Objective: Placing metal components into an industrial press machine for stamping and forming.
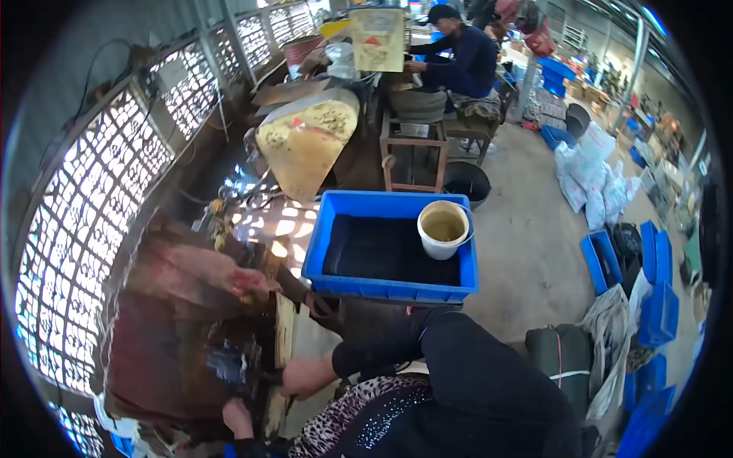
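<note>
My right hand point(307, 377) is closed at the edge of a brown, cloth-draped machine point(153, 343). A short dark piece point(270, 378) shows at its fingers, too unclear to name. Nearer to me, my left hand point(238, 418) rests low by the same machine, with its fingers blurred and partly hidden. Just beyond both hands sits a dark metal part point(227, 363) with a smeared outline. A pale wooden strip point(284, 332) runs along the machine's edge, beside my right hand.
Ahead stands a blue tray point(389, 288) with dark contents and a white bucket point(440, 249) in it. Beyond are a yellowed machine guard point(305, 145) and a seated person point(466, 57). A latticed window point(84, 229) lines the left; blue bins point(660, 313) and white sacks point(595, 172) the right.
</note>
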{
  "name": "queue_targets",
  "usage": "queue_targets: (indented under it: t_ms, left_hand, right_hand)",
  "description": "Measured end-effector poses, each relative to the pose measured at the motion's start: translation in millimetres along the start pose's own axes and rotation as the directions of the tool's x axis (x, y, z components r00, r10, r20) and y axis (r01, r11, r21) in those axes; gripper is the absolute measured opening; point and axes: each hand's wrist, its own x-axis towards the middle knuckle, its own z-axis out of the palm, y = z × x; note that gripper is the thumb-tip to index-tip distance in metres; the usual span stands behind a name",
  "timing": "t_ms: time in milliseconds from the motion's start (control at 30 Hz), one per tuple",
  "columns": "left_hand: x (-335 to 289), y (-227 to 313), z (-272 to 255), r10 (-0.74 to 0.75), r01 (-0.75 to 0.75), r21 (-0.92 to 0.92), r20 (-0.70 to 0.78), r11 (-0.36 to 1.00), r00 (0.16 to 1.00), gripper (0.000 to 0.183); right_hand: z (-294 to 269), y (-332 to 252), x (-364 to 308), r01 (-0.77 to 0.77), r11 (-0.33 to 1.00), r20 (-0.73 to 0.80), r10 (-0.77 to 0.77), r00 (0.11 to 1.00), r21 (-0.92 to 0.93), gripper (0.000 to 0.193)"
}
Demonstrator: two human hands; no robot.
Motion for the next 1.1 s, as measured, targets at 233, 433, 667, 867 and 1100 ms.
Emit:
queue_targets:
  t_ms: [233,433,667,867,1100]
  left_hand:
    - [1.0,-22.1,38.2,-0.044,0.044,0.077,0.004,0.996,0.999,0.016]
    - [-5.2,-22.8,44.2,0.034,-0.028,0.084,-0.073,0.996,0.997,0.015]
    - [4.8,-31.4,62.4,0.028,-0.031,0.041,0.072,0.999,0.997,0.011]
    - [4.3,-24.4,60.3,0.003,-0.001,-0.074,0.023,0.997,1.0,0.013]
    - [0.9,9.4,10.5,-0.096,0.143,-0.314,0.16,0.939,0.982,0.016]
  right_hand:
    - [5.9,9.9,4.4,0.054,0.995,0.044,-0.058,0.997,0.082,0.016]
    - [-2.7,24.2,31.1,-0.047,0.853,0.38,-0.181,0.907,0.519,0.024]
    - [10.4,38.9,71.7,-0.377,0.61,0.328,0.196,0.924,0.697,0.021]
    - [3.1,17.5,103.7,-0.479,0.309,0.361,0.368,0.857,0.822,0.018]
    - [1.8,22.4,107.9,-0.545,0.157,0.414,0.491,0.767,0.824,0.021]
